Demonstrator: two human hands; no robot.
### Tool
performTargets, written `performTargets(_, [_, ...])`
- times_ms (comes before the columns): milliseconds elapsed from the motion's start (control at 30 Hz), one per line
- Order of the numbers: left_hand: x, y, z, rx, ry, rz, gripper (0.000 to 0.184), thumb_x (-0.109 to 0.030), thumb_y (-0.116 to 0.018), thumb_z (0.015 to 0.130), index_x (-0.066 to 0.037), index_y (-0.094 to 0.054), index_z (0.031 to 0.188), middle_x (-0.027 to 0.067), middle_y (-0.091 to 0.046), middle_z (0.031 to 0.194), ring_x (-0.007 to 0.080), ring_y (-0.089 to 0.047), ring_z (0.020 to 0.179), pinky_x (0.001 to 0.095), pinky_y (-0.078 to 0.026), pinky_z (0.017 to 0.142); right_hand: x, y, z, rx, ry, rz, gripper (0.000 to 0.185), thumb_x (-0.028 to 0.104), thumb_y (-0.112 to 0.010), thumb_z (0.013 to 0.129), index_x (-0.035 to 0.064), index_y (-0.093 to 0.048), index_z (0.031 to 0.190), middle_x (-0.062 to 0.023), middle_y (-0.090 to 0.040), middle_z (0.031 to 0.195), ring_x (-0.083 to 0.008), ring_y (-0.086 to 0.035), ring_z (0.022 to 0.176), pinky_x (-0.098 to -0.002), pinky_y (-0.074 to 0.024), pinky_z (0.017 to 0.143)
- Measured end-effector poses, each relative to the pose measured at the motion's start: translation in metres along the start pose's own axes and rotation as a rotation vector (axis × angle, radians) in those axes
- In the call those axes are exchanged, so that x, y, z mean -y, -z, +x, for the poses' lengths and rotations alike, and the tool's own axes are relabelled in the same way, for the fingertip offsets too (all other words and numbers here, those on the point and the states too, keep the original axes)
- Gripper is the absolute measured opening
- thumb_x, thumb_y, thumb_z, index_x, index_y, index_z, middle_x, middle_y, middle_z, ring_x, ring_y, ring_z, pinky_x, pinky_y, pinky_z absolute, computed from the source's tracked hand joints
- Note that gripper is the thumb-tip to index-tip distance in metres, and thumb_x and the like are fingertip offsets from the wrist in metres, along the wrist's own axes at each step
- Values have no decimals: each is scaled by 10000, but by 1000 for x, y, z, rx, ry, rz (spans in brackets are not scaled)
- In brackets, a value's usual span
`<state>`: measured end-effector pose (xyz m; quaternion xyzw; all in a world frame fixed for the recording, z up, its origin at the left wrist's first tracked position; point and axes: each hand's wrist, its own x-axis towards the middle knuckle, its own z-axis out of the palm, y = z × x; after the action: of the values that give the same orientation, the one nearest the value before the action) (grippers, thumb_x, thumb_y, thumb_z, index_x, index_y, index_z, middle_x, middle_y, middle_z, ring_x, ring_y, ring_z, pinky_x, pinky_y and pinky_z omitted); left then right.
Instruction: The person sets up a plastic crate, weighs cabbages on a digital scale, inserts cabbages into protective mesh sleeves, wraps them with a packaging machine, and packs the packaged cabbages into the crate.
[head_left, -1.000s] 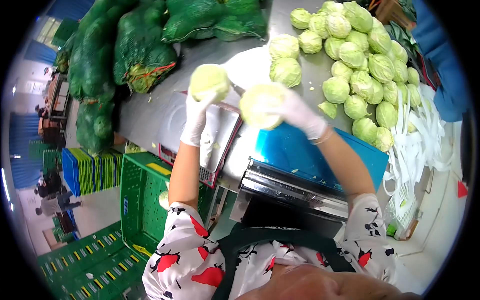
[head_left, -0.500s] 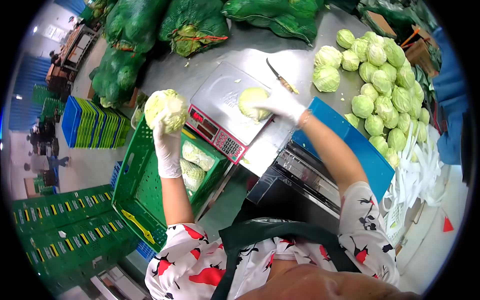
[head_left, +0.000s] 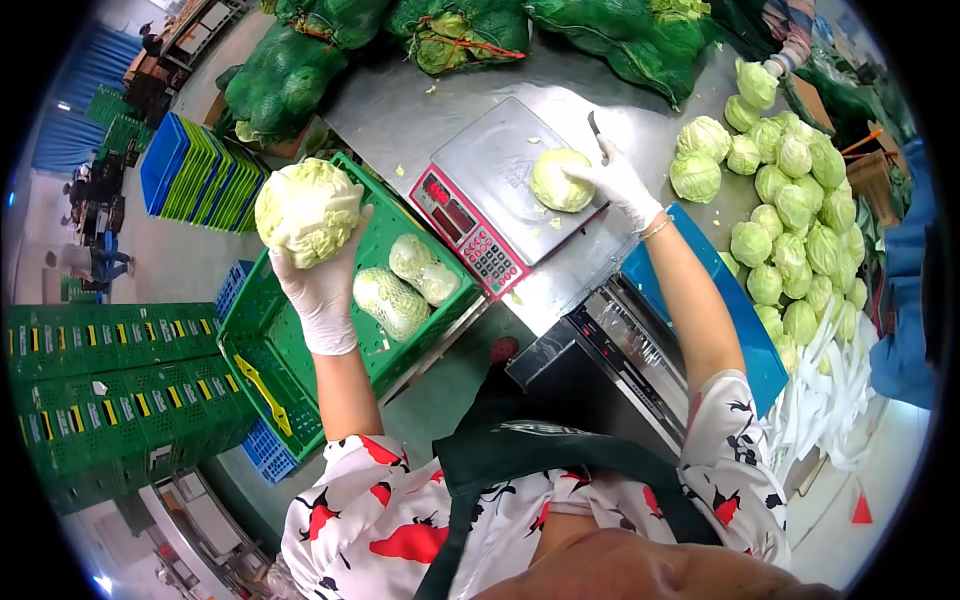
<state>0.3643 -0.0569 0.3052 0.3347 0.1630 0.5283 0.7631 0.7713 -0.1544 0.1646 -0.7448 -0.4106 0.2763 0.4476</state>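
One metal surface [head_left: 380, 110] stretches across the far side, with a green crate [head_left: 270, 330] near left and a scale [head_left: 490, 160] on the surface. Your left hand [head_left: 325, 300] has its grip around a large cabbage [head_left: 308, 212], held up; your right hand [head_left: 625, 185], grip wide, touches a smaller cabbage [head_left: 562, 180] on the scale.

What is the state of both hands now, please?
Left hand: holding a leafy cabbage.
Right hand: touching a smoother cabbage on the scale; whether it grips cannot be told.
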Motion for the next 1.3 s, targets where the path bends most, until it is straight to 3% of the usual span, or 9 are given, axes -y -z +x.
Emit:
performTargets(200, [37, -22, 0, 29, 54, -21, 1002, -493, -813, 739, -146, -292, 1521, 162, -367, 1524, 484, -326, 1390, 653, -213, 1167, -9, -32, 4, -66, 34, -9, 1296, 530, -898, 576, -174, -243, 1445, -354, -439, 1398, -402, -471, 1316, -382, -388, 1105])
performTargets(333, [64, -39, 3, 73, 121, -68, 948, -454, -812, 754, -123, -326, 1498, 143, -405, 1493, 357, -403, 1375, 588, -323, 1152, 20, -32, -7, -67, 50, -93, 1172, 512, -908, 561, -140, -355, 1362, -309, -562, 1249, -372, -595, 1146, -415, -474, 1002])
performTargets(500, [129, -34, 28, 90, 88, 609, 582, -275, -743, 861, 13, -529, 1320, 95, -612, 1251, 171, -596, 1105, 352, -474, 980, -10, -28, -8, -57, -40, 150, 934, 466, -912, 588, -93, -502, 1215, -240, -663, 1081, -305, -677, 980, -402, -520, 928])
performTargets(600, [177, -55, 17, 119, 177, 875, 680, -145, -810, 789, 19, -456, 1346, 125, -624, 1205, 189, -640, 1022, 321, -526, 911, -28, 9, -52, -283, 1, 355, 876, 406, -898, 643, -79, -502, 1255, -266, -584, 1219, -329, -609, 1111, -392, -484, 986])
performTargets(733, [274, -104, -26, 415, 246, 700, 938, -173, -901, 681, 29, -364, 1424, 170, -559, 1284, 220, -584, 1150, 339, -506, 971, -3, 99, -179, -661, -19, -71, 958, 404, -890, 645, -70, -434, 1342, -274, -535, 1238, -388, -544, 1154, -440, -442, 1013])
performTargets(867, [313, -185, -87, 737, 126, 1117, 958, -209, -921, 634, -10, -391, 1407, 192, -583, 1276, 279, -597, 1169, 381, -489, 1000, -14, 129, -275, -873, -238, -285, 977, 377, -865, 677, -67, -368, 1391, -267, -471, 1296, -401, -490, 1196, -445, -430, 1018])
performTargets(1067, [332, -200, -140, 1018, 148, 1242, 1135, -348, -931, 572, 33, -315, 1446, 250, -447, 1392, 421, -406, 1323, 489, -305, 1135, -24, 138, -358, -823, -396, -199, 983, 423, -810, 756, -86, -306, 1429, -320, -384, 1390, -465, -418, 1277, -485, -385, 1063])
performTargets(1200, [307, -243, -139, 1256, -284, 1413, 1139, -433, -896, 612, 32, -309, 1471, 277, -330, 1521, 440, -219, 1463, 540, -147, 1197, -37, 210, -388, -842, -237, -285, 555, 386, -744, 840, 17, -610, 1232, -193, -621, 1207, -372, -581, 1134, -435, -451, 989])
performTargets(1300, [318, -268, -158, 1544, -413, 1451, 912, -446, -821, 695, -52, -460, 1434, 193, -495, 1430, 374, -417, 1356, 521, -270, 1132, -110, 307, -375, -1165, -223, -457, 350, 262, -707, 875, 18, -672, 1123, -182, -700, 1055, -311, -664, 986, -366, -507, 895])
